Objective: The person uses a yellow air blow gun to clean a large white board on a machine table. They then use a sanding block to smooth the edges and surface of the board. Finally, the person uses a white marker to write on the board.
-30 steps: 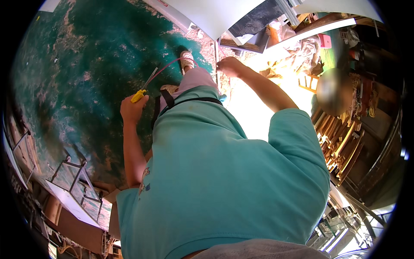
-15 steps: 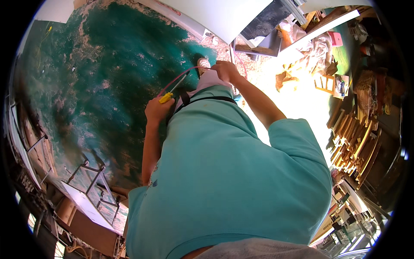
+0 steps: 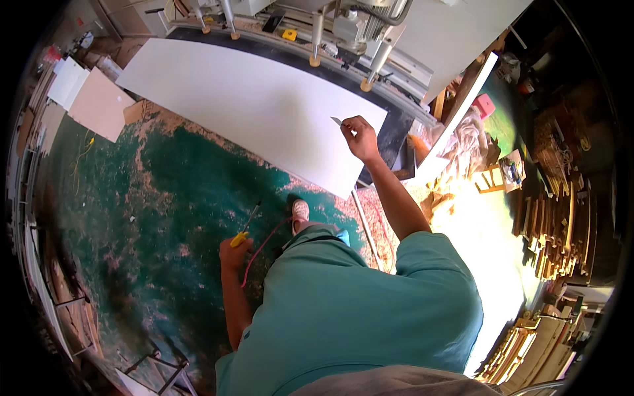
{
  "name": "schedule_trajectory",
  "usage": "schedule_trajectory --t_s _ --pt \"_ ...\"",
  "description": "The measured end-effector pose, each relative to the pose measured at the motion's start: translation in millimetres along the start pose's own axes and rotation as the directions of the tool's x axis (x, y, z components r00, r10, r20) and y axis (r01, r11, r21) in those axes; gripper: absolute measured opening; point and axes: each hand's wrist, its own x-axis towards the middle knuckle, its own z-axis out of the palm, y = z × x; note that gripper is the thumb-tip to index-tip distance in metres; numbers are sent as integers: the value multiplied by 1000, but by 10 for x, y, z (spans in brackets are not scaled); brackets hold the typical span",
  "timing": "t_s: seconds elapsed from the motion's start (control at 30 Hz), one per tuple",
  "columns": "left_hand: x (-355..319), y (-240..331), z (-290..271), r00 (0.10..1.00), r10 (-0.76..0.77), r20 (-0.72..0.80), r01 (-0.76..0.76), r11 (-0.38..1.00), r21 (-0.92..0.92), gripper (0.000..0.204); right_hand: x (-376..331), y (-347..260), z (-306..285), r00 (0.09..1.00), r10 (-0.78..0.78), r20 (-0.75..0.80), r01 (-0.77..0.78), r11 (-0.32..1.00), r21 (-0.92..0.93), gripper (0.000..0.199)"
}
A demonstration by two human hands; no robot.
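Note:
My left hand point(image 3: 236, 253) hangs low over the green floor, closed round the yellow handle of a screwdriver point(image 3: 240, 239). The screwdriver's thin shaft slants up and away, with a dark tip. A pink cord point(image 3: 259, 249) curves between my left forearm and my shoe; where its ends go is hidden. My right hand point(image 3: 360, 137) is raised over the right end of a large white board point(image 3: 244, 102). Thumb and fingers pinch a small pointed blade point(image 3: 337, 121) that sticks out to the left. Whether the blade has a handle inside my fingers cannot be seen.
The board lies on a dark machine bed point(image 3: 395, 132) with metal cylinders point(image 3: 317, 39) along its far side. A yellow tape measure point(image 3: 289, 34) and a phone point(image 3: 273, 21) rest there. Wood strips point(image 3: 555, 224) are stacked at right; a metal frame point(image 3: 158, 369) stands lower left.
My view has lifted, showing the board and machine. My right hand has moved forward from my knees to above the board, holding the blade. My left hand still grips the screwdriver, lower and farther out.

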Motion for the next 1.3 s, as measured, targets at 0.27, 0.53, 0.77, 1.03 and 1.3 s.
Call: schedule_trajectory --t_s 0.27,0.53,0.77,1.03,1.3 --pt "988 772 -520 881 -323 -345 229 931 -285 21 2911 -1069 -1231 661 -576 -480 369 807 -461 13" --pt "1524 1018 -270 999 -33 38 36 995 -96 23 3287 -1524 456 847 -523 -94 530 843 94 11" --pt "2074 684 -982 928 -80 -363 -24 961 -275 14 3596 -1556 2757 795 -559 237 503 825 258 11" --pt "2682 196 -2633 694 -422 -583 -98 747 -657 13 6986 -2929 3165 701 -690 -181 507 661 -553 14" --pt "4266 875 -3841 904 -223 -365 -158 618 -770 44 7282 -2401 3946 661 -717 -223 217 467 -857 45"
